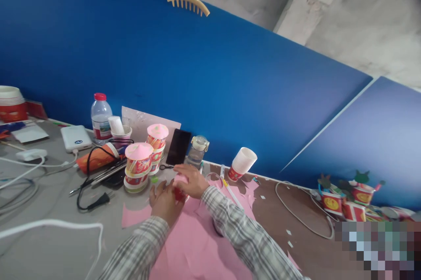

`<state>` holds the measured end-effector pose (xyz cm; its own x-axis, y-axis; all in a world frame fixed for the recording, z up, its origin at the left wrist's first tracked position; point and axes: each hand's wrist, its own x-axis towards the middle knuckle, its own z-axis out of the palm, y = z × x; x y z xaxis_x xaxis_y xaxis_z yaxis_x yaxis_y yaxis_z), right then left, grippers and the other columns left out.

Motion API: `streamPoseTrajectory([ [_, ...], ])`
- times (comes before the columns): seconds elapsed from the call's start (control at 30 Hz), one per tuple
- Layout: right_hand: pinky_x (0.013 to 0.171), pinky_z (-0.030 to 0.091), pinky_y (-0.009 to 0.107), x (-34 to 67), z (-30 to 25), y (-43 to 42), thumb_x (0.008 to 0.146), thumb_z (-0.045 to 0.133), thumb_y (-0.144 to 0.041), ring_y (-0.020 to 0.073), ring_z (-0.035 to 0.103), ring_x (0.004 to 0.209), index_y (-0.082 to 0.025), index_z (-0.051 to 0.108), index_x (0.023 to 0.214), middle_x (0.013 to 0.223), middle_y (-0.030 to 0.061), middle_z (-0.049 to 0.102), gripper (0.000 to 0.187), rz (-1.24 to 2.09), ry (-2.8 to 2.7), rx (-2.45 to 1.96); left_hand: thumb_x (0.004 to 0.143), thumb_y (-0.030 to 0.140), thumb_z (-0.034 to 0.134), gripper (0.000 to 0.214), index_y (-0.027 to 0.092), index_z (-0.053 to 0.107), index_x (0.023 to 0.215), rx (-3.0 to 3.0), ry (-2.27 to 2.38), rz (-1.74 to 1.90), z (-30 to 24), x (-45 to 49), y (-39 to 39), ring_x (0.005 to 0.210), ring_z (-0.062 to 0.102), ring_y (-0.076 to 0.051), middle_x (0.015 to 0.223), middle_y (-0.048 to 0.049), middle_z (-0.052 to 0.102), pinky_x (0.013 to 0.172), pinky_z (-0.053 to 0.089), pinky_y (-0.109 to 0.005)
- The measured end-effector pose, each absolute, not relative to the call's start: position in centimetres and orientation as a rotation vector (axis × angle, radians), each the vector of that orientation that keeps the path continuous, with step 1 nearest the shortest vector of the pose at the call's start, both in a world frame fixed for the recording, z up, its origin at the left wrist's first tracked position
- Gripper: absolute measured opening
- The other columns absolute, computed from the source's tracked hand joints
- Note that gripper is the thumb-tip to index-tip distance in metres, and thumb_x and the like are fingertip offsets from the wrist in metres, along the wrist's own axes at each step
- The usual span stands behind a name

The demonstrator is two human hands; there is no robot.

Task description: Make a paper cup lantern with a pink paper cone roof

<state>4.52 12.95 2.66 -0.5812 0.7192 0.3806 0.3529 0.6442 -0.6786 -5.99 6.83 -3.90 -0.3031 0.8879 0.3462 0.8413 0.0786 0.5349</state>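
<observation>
Both hands are close together over a sheet of pink paper (194, 245) at the table's middle. My left hand (164, 201) wraps around the near left side of a small red paper cup (179, 194). From the right, my right hand (192, 182) curls its fingers over the cup's pink top, so most of the cup is hidden. Just left of my hands stand two stacks of red paper cups, the nearer stack (136, 177) and the farther stack (157, 157), each under a pink paper cone. A scrap of pink paper (133, 216) lies beside my left wrist.
Behind my hands are a dark phone (178, 147) and a lidded clear bottle (196, 150). White cups (244, 160) stand in a red cup at right. Cables, a black plug (98, 201) and a power bank (76, 138) lie left. A blue partition (197, 73) borders the table.
</observation>
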Motion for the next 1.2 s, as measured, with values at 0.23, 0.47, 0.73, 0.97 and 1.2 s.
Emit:
streamPoseTrajectory([
  [0.23, 0.099, 0.041, 0.046, 10.4, 0.8, 10.0, 0.086, 0.029, -0.054, 0.0267, 0.048, 0.122, -0.027, 0.041, 0.129, 0.127, 0.0083, 0.056, 0.052, 0.685, -1.788, -0.97, 0.046, 0.047, 0.062, 0.069, 0.023, 0.046, 0.109, 1.913, 2.147, 1.018, -3.7, -6.5, 6.5, 0.111, 0.036, -0.032, 0.094, -0.0082, 0.069, 0.094, 0.013, -0.052],
  [0.47, 0.079, 0.056, 0.045, 14.5, -1.5, 5.7, 0.081, 0.03, -0.06, 0.0299, 0.065, 0.098, -0.038, 0.048, 0.121, 0.095, 0.0036, 0.072, 0.049, 0.701, -1.6, -1.056, 0.043, 0.046, 0.064, 0.06, 0.028, 0.054, 0.099, 1.995, 2.097, 0.939, -3.9, -5.6, 6.1, 0.106, 0.042, -0.033, 0.093, -0.0068, 0.069, 0.094, 0.015, -0.053],
  [0.73, 0.066, 0.059, 0.043, 15.8, -0.3, 3.4, 0.076, 0.031, -0.069, 0.0301, 0.069, 0.082, -0.041, 0.051, 0.116, 0.082, 0.0029, 0.071, 0.053, 0.735, -1.49, -1.081, 0.039, 0.049, 0.063, 0.053, 0.033, 0.058, 0.09, 2.045, 2.073, 0.92, -2.3, -4.4, 3.8, 0.102, 0.045, -0.033, 0.091, -0.0059, 0.068, 0.095, 0.019, -0.054],
  [0.97, 0.063, 0.058, 0.046, 16.1, -1.2, 3.4, 0.073, 0.037, -0.067, 0.0328, 0.068, 0.082, -0.04, 0.057, 0.103, 0.079, 0.0034, 0.072, 0.045, 0.781, -1.407, -1.084, 0.04, 0.045, 0.064, 0.055, 0.044, 0.055, 0.093, 2.238, 1.827, 0.899, -2.9, -6.3, 2.0, 0.103, 0.045, -0.032, 0.096, 0.0016, 0.067, 0.089, 0.036, -0.049],
  [1.2, 0.075, 0.054, 0.05, 17.2, -2.9, 5.2, 0.077, 0.035, -0.06, 0.0317, 0.067, 0.077, -0.04, 0.058, 0.09, 0.068, 0.0017, 0.069, 0.034, 0.599, -1.229, -1.193, 0.064, 0.029, 0.042, 0.037, 0.027, 0.054, 0.098, 2.205, 1.947, 1.094, -1.0, -9.6, 6.9, 0.095, 0.052, -0.024, 0.098, -0.0045, 0.065, 0.082, 0.044, -0.037],
])
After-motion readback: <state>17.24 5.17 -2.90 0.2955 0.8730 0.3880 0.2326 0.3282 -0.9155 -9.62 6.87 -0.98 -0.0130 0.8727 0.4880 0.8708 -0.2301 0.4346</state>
